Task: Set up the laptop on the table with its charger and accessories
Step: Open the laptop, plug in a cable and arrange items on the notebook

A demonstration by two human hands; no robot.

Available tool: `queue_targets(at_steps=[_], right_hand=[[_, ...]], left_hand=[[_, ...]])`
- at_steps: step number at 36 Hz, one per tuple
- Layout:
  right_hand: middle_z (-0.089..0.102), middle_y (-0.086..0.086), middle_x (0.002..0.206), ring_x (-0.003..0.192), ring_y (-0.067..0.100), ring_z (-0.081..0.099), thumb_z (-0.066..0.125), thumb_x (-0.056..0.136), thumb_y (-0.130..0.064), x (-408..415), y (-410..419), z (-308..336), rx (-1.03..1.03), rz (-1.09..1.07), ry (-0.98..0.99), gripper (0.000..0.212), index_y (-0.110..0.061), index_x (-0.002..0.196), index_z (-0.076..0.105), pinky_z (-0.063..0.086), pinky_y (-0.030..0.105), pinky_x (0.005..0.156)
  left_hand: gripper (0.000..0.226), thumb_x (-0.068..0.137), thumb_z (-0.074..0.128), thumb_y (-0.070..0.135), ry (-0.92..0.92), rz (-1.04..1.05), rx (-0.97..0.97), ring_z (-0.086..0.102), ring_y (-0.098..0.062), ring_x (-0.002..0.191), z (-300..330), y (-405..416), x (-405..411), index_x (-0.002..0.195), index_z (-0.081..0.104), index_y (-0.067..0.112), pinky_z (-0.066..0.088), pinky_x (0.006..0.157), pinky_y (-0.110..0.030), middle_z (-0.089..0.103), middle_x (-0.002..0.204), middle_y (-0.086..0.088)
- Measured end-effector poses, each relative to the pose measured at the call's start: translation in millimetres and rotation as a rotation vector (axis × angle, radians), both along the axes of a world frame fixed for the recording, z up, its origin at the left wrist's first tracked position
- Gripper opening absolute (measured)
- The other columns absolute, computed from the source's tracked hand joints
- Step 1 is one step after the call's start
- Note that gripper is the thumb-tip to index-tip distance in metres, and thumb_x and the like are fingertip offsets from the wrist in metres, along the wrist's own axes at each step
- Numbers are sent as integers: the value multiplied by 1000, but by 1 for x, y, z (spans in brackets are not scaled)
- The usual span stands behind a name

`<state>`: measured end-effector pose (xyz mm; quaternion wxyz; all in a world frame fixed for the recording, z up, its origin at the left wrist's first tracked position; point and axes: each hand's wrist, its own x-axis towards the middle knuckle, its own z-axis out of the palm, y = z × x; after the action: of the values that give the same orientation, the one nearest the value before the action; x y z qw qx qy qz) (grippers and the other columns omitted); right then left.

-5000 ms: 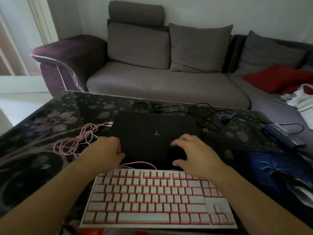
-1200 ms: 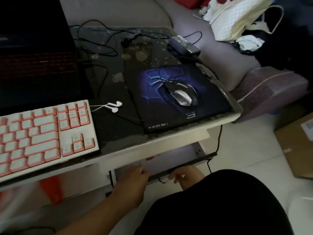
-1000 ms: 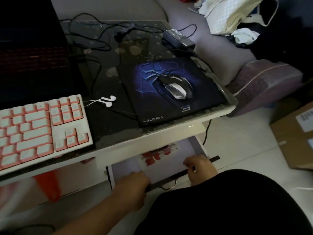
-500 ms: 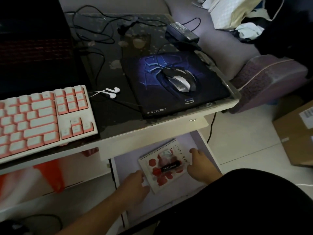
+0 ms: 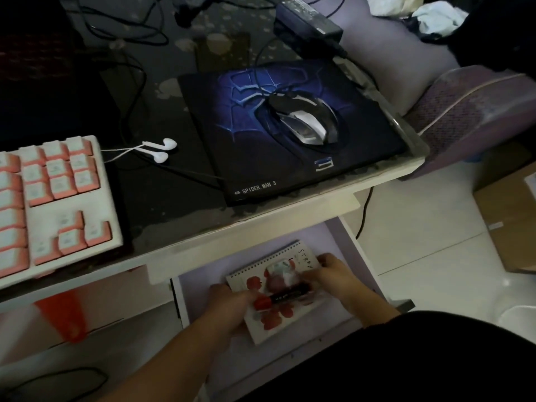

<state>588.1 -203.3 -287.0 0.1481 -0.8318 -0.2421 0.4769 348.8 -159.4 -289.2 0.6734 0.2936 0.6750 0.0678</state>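
A drawer [image 5: 345, 245] stands pulled out under the table's front edge. Inside lies a spiral notebook [image 5: 293, 310] with red blotches, and a black marker with a red cap [image 5: 285, 297] rests across it. My left hand [image 5: 232, 306] grips the notebook's left edge, thumb by the marker's red cap. My right hand [image 5: 333, 275] holds the notebook's right side, fingers curled onto the cover. On the table sit a pink-and-white keyboard [image 5: 55, 204], white earbuds [image 5: 162, 149], a mouse [image 5: 304, 120] on a blue spider mouse pad [image 5: 252, 158], and a charger brick [image 5: 307, 21]. The dark laptop [image 5: 43, 82] is at the left.
Black cables [image 5: 133, 68] loop over the glass tabletop behind the mouse pad. A sofa arm [image 5: 478, 111] presses against the table's right end. A cardboard box [image 5: 510, 213] sits on the white floor at right. My dark-clothed lap fills the lower right.
The drawer has slid fully open, baring the notebook and marker. Both hands left the drawer front and took hold of the notebook's two sides. Earlier still, they rested on the closed laptop.
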Motion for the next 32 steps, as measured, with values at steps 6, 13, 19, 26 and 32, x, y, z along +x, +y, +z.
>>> queue_targets(at_steps=[6, 13, 19, 26, 32], right_hand=[[60, 9, 123, 106, 27, 65, 77, 85, -30, -6, -3, 0, -7, 63, -80, 43, -15, 120, 58, 58, 39, 82], [65, 6, 116, 100, 24, 67, 75, 80, -31, -8, -8, 7, 52, 86, -68, 36, -19, 112, 61, 59, 39, 76], [71, -7, 125, 112, 15, 68, 73, 87, -41, -7, -13, 8, 140, 196, -38, 45, -32, 131, 67, 57, 43, 100], [63, 17, 132, 121, 37, 63, 61, 94, -23, -10, -23, 14, -29, -79, -139, 49, -5, 140, 53, 53, 47, 105], [67, 14, 121, 111, 33, 63, 61, 95, -10, -13, -23, 35, -39, -55, -88, 24, -8, 119, 67, 53, 42, 102]], left_hand=[[25, 92, 79, 13, 47, -19, 15, 74, -37, 89, -10, 1, -7, 113, 71, 3, 65, 78, -52, 76, 104, -19], [47, 73, 88, 45, 56, -184, 134, 75, -26, 86, 2, 6, -9, 106, 75, 15, 62, 73, -37, 80, 93, -5], [28, 83, 88, 24, 13, -372, 303, 77, -14, 83, 34, 9, -14, 106, 73, 25, 64, 70, -34, 79, 96, 6], [15, 93, 78, 23, 95, -501, 484, 72, -2, 82, 72, 1, -15, 95, 63, 29, 62, 65, -27, 74, 92, 13], [18, 96, 74, 25, 139, -615, 509, 70, -1, 85, 89, -8, -19, 94, 56, 30, 54, 60, -16, 73, 94, 11]])
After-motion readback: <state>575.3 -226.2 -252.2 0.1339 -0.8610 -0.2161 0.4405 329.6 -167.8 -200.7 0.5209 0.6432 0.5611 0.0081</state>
